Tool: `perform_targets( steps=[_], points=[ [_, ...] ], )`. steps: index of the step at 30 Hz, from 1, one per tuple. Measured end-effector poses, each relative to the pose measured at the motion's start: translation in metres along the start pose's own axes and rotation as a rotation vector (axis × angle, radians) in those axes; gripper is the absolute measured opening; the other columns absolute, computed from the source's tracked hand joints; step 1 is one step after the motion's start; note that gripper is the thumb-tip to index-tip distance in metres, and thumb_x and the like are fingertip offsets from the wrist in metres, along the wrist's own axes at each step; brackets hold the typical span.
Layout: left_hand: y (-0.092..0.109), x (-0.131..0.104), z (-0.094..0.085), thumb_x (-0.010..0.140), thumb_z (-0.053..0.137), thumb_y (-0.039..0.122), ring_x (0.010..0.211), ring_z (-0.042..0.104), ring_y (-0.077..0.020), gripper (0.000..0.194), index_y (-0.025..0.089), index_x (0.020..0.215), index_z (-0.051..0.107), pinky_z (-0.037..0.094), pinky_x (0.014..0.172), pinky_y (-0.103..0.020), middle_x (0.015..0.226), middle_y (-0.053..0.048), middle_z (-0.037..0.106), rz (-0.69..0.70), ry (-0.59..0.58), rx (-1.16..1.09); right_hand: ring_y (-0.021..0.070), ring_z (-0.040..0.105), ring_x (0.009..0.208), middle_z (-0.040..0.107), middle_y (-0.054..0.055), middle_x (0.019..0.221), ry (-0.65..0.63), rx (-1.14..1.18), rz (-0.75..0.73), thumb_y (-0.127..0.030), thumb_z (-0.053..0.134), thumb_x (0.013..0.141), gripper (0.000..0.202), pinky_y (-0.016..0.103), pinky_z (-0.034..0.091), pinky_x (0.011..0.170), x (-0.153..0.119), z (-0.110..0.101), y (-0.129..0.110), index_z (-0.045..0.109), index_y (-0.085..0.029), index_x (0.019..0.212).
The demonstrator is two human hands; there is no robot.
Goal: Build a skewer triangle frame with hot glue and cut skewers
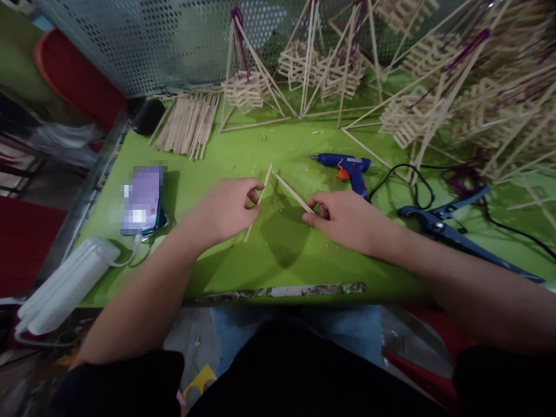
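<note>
My left hand [237, 209] pinches a thin wooden stick [267, 178] that slants up to the right. Between the thumb and fingers of my right hand [339, 217] is a second stick [289, 189], slanting up to the left. The upper ends of the two sticks come close together over the green table [278, 278]; whether they touch is hard to tell. Just above my right hand lies a blue glue gun [345, 162] with an orange trigger, its nozzle pointing left.
A pile of sticks [189, 124] and a black object [147, 116] lie at the back left. A phone [145, 200] and white power strip [67, 284] are left. Stick frames [247, 91] line the back. A blue-handled cutter [447, 229] and black cable [428, 188] lie right.
</note>
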State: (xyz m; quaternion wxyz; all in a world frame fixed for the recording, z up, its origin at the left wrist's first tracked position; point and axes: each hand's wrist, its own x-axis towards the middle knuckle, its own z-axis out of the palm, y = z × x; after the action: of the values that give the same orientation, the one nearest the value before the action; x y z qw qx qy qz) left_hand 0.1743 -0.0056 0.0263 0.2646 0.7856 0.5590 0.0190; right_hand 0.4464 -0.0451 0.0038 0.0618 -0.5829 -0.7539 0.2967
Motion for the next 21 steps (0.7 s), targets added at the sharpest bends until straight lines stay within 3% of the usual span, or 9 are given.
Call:
perform_targets(
  steps=[3,9,21],
  points=[
    [0.0048,0.0003,0.0021,0.101,0.073,0.021,0.103,0.084,-0.0261,0.045,0.017,0.145,0.078,0.065,0.097,-0.038,0.127,-0.011,0.087,-0.013,-0.033,0.062,0.0201,0.062,0.07,0.075,0.002,0.08,0.008,-0.052,0.002,-0.035,0.074,0.11,0.014,0.036,0.039,0.07,0.001,0.0013,0.0005,0.074,-0.021,0.107],
    [0.0061,-0.0022,0.0023,0.102,0.073,0.02,0.096,0.083,-0.0249,0.049,0.02,0.151,0.074,0.062,0.087,-0.035,0.11,-0.007,0.088,-0.033,-0.061,0.068,0.0206,0.064,0.074,0.076,0.004,0.083,0.021,-0.096,0.042,-0.031,0.073,0.11,0.02,0.036,0.041,0.071,0.0038,0.001,0.0002,0.065,-0.023,0.094],
    [-0.0014,-0.0013,0.0037,0.099,0.071,0.024,0.094,0.083,-0.0278,0.049,0.018,0.148,0.077,0.061,0.085,-0.038,0.108,-0.009,0.088,-0.001,-0.059,0.067,0.0206,0.064,0.072,0.075,0.005,0.08,0.018,-0.116,0.022,-0.039,0.075,0.108,0.033,0.037,0.04,0.069,0.0041,0.0011,0.003,0.061,-0.023,0.082]
  ],
)
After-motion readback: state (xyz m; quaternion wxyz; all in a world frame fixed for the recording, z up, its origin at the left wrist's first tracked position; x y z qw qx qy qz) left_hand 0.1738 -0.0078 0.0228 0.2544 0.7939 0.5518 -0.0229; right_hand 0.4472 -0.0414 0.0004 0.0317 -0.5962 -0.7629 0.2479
